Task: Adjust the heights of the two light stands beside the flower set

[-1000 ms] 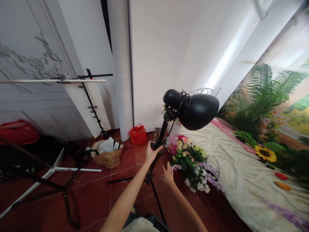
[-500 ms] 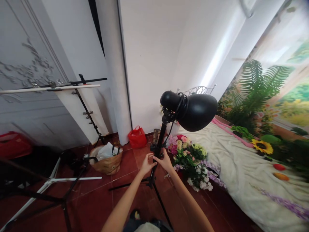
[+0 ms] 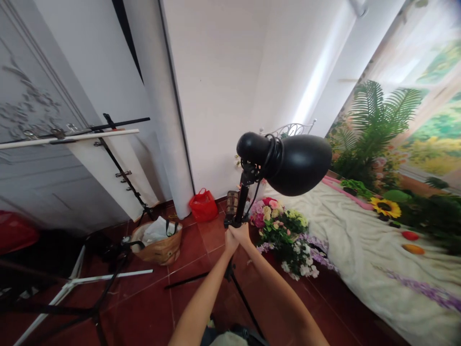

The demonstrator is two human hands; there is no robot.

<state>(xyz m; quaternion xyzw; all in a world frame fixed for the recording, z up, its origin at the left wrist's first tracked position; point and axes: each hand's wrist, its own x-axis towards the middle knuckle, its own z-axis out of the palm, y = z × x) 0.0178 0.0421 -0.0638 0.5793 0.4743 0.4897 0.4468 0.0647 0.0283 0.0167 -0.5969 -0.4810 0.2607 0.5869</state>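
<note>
A black studio lamp (image 3: 295, 163) with a bowl-shaped head and its cord wound round the neck stands before me on a black light stand (image 3: 243, 199). Both my hands are closed round the stand's pole, just under a dark clamp collar. My left hand (image 3: 231, 239) wraps it from the left. From the right, my right hand (image 3: 242, 233) grips the same spot, touching the left one. The fingers lie mostly behind the pole and each other. Below, the stand's tripod legs (image 3: 245, 300) spread over the red tiled floor.
To the right, artificial flowers (image 3: 273, 214) stand beside a bed with a cream cover (image 3: 353, 226). A red bag (image 3: 203, 205), a wicker basket (image 3: 162, 247) and a small trunk (image 3: 232, 202) sit on the floor. White and black stand legs (image 3: 72, 283) cross the left side.
My hands have come together and closed more tightly round the pole, slightly higher on it. The lamp head appears slightly larger, and the view has shifted a little to the right.
</note>
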